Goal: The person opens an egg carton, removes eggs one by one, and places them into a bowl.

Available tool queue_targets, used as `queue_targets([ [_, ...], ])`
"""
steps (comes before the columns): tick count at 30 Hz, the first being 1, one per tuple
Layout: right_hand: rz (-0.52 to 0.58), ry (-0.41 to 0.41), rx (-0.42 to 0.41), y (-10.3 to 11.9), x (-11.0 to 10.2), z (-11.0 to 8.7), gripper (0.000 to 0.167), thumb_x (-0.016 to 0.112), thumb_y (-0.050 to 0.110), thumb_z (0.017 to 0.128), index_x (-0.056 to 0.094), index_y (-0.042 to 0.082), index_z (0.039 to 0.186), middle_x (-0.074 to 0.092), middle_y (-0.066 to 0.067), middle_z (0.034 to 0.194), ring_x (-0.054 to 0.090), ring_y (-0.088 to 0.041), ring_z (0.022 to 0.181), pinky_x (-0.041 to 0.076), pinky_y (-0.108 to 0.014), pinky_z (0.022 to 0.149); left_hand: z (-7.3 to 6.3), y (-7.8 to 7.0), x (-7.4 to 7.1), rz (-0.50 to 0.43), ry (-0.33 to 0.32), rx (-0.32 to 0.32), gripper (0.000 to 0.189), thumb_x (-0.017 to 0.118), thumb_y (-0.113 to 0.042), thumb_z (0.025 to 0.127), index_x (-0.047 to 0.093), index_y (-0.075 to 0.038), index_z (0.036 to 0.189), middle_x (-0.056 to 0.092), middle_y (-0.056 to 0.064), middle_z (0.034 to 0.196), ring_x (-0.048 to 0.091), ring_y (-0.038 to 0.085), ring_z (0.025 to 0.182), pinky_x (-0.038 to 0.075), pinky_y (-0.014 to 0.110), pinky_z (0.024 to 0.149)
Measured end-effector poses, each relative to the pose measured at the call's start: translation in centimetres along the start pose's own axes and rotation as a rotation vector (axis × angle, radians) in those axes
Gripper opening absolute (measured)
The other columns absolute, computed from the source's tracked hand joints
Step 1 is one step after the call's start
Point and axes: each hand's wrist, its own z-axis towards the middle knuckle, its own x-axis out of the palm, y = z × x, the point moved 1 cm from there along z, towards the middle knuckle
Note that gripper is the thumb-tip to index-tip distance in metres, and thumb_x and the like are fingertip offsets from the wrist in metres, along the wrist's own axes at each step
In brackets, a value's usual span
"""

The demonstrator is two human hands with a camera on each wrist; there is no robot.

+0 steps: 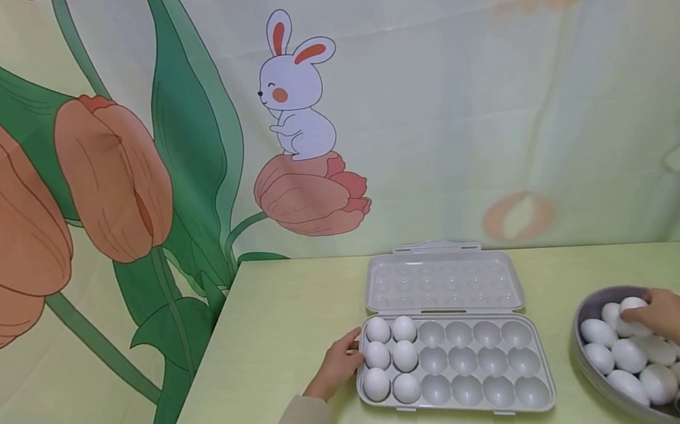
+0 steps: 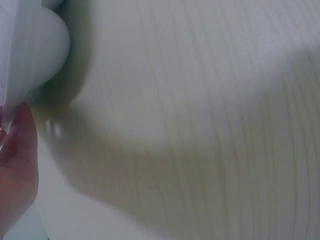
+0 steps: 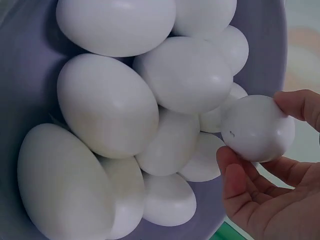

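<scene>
A plastic egg box [image 1: 469,412] lies with its lid [image 1: 442,277] folded back. White eggs [image 1: 405,355] fill its two leftmost columns; the other cups are bare. My left hand [image 1: 339,364] grips the box's left edge, with finger and thumb at the rim in the left wrist view. Over at the right, my right hand [image 1: 675,317] pinches one white egg [image 3: 257,128] between thumb and fingers. That egg has a small dark mark and is at the far side of a grey-purple bowl [image 1: 591,369], above several other white eggs [image 3: 107,105].
The pale wood-grain table [image 1: 254,342] carries both the box and the bowl. Behind it hangs a cloth backdrop [image 1: 418,119] printed with tulips and a rabbit. Table surface shows between the box and the bowl, and left of the left arm.
</scene>
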Motion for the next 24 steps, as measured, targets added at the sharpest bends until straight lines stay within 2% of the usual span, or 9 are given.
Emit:
queue_targets([
  [5,0.007,0.005,0.008,-0.4,0.0,0.0,0.059,0.056,0.036,0.077,0.047,-0.018,0.099,0.055,-0.031,0.090,0.056,-0.026,0.069,0.044,-0.035,0.057,-0.1,-0.1,0.0,-0.010,0.000,0.000,0.056,0.049,0.000,0.080,0.034,0.002,0.133,0.053,0.023,0.109,0.055,0.026,0.093,0.048,0.030,0.068],
  [8,0.003,-0.034,0.017,-0.7,0.3,0.1,0.055,0.058,0.036,0.074,0.051,-0.015,0.092,0.056,-0.026,0.081,0.055,-0.022,0.063,0.042,-0.032,0.055,-0.2,-0.2,0.0,-0.018,-0.002,-0.002,0.056,0.049,0.000,0.080,0.034,0.001,0.134,0.053,0.023,0.109,0.055,0.026,0.093,0.049,0.031,0.068],
  [12,0.012,-0.080,0.014,-0.9,0.8,0.0,0.038,0.058,0.032,0.074,0.050,-0.005,0.075,0.055,-0.014,0.069,0.051,-0.018,0.056,0.040,-0.029,0.051,-0.2,-0.2,0.0,-0.017,-0.002,-0.003,0.055,0.050,0.000,0.080,0.035,0.001,0.133,0.053,0.023,0.109,0.055,0.027,0.092,0.049,0.032,0.068],
  [13,0.019,-0.079,-0.001,-0.9,0.8,-0.1,0.038,0.057,0.032,0.075,0.049,-0.005,0.074,0.054,-0.014,0.068,0.052,-0.019,0.057,0.040,-0.029,0.050,-0.2,-0.2,0.0,-0.016,-0.003,-0.004,0.055,0.050,0.000,0.080,0.035,0.001,0.133,0.054,0.023,0.109,0.055,0.027,0.092,0.049,0.032,0.068],
  [24,0.039,-0.086,0.040,-1.3,0.8,-0.4,0.036,0.056,0.034,0.078,0.046,0.001,0.070,0.051,-0.009,0.065,0.051,-0.019,0.059,0.041,-0.028,0.051,0.0,0.0,0.0,-0.011,0.000,-0.016,0.055,0.049,-0.001,0.080,0.035,0.000,0.134,0.054,0.022,0.109,0.054,0.024,0.092,0.048,0.028,0.067],
])
